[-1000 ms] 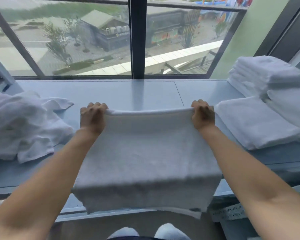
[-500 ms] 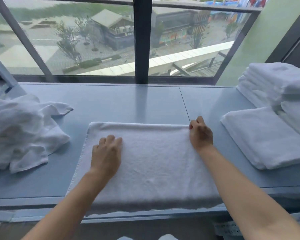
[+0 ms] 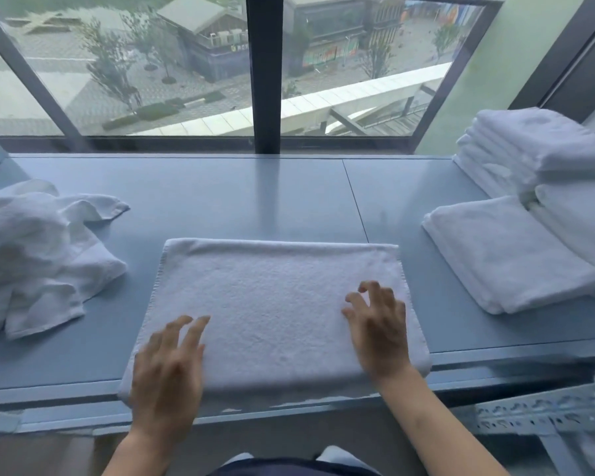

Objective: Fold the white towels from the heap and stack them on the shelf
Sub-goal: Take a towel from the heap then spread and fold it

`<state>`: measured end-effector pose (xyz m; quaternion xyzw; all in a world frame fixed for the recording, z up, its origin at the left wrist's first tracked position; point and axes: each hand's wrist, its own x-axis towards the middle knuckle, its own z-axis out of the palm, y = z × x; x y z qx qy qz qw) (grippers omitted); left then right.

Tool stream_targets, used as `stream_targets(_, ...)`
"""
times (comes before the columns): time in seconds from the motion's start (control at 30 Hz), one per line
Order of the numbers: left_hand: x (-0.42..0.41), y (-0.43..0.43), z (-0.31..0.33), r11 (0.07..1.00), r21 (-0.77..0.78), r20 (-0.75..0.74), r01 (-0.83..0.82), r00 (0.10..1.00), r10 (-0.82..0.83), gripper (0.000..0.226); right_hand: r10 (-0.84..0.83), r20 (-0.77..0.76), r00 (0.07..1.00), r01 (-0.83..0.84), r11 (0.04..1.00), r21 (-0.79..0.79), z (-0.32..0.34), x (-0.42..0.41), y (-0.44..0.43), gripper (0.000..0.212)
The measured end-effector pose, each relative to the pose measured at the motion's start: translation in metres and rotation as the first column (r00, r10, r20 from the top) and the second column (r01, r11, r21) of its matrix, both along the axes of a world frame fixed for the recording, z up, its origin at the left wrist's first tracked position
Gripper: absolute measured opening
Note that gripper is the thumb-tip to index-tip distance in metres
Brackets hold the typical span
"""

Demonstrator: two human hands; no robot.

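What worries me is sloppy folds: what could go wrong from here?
The near edge of the middle towel hangs over the front lip of the shelf, so a pull by the left hand or right hand could drag it off. Neither hand grips it, so its layers might shift during the next fold. The tall folded stack at far right looks uneven; another towel on top could slide.

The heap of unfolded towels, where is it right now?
In the head view, the heap lies at the far left of the grey shelf, left of the flat towel at the centre and below the window.
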<state>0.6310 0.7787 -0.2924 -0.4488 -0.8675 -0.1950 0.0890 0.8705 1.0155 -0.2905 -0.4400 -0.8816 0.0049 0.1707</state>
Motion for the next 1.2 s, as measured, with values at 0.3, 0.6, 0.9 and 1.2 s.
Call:
stream_targets(0.3,0.02,-0.028,-0.025,0.975,-0.141,0.176,0.172,0.973,-0.147,0.068,0.142,0.12,0.983,-0.073,0.888,-0.454,0.006,0.041,-0.034,0.077)
stream_targets(0.6,0.007,-0.002,-0.024,0.959,-0.262,0.187,0.111,0.98,-0.062,0.069,0.141,0.181,0.973,-0.066,0.927,-0.368,-0.005,0.023,-0.007,0.077)
stream_targets(0.9,-0.041,0.102,-0.008,0.951,-0.303,0.213,0.065,0.977,0.001,0.076,0.176,0.185,0.967,-0.099,0.926,-0.363,0.001,-0.045,0.109,0.08)
stream_targets(1.2,-0.08,0.163,-0.006,0.949,-0.305,0.223,0.075,0.975,-0.005,0.067,0.094,0.028,0.995,-0.083,0.962,-0.259,0.011,-0.076,0.128,0.055)
